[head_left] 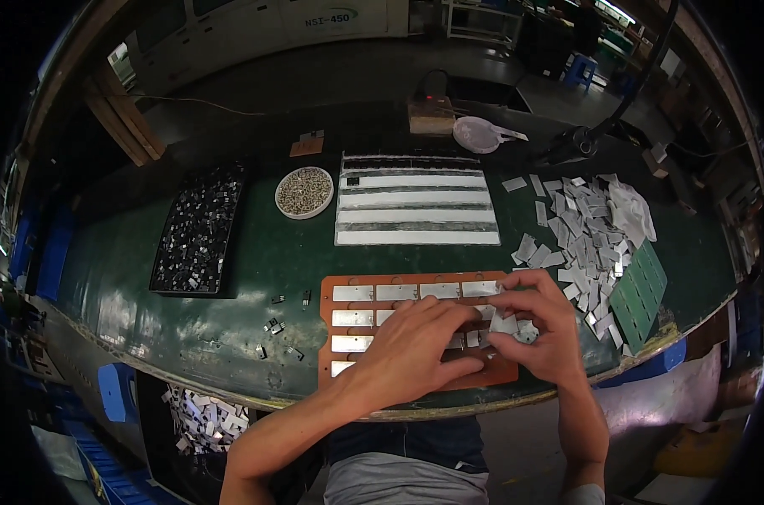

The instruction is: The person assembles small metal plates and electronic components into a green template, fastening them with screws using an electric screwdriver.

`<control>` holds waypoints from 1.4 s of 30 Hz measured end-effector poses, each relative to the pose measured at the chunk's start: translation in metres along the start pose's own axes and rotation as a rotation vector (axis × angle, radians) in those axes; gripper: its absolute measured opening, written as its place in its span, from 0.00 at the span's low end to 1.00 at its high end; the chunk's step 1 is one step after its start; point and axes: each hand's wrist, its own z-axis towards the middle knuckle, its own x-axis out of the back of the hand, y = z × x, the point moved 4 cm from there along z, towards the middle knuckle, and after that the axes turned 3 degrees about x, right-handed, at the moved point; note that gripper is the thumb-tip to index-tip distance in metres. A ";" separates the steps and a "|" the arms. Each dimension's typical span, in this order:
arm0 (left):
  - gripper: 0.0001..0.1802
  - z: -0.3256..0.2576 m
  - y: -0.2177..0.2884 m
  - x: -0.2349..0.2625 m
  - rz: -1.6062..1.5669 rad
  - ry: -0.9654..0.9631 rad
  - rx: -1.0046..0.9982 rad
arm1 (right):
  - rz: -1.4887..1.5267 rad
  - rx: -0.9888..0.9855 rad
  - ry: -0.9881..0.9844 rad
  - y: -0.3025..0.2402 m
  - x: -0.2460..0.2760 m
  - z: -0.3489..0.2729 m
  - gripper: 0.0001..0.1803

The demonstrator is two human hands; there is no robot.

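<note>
Some metal plates (505, 322) sit pinched in my right hand (542, 324) over the orange tray (325, 337); my left hand (420, 337) hides its middle, grip unclear. Beyond lie a striped board (416, 199) and bowl (303, 216); rightward, a plate heap (580, 231) beside a green panel (639, 299).

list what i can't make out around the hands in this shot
All in the head view:
- Several slots of the orange tray: hidden under the left hand.
- Pale pieces in the right hand: number unclear; they overlap behind the fingers.
- Small metal parts in the round dish: too small to identify.
- Bin of plates below: partly hidden by the table.
</note>
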 end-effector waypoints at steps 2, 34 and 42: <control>0.20 0.001 -0.001 -0.010 0.173 -0.023 -0.076 | -0.023 -0.013 0.044 0.004 0.004 0.004 0.23; 0.08 -0.041 -0.005 0.028 0.117 0.046 0.026 | 0.121 -0.187 0.010 0.011 -0.022 -0.027 0.15; 0.10 -0.053 -0.005 0.051 -0.019 0.075 0.275 | -0.434 0.054 -0.069 -0.010 -0.014 -0.025 0.07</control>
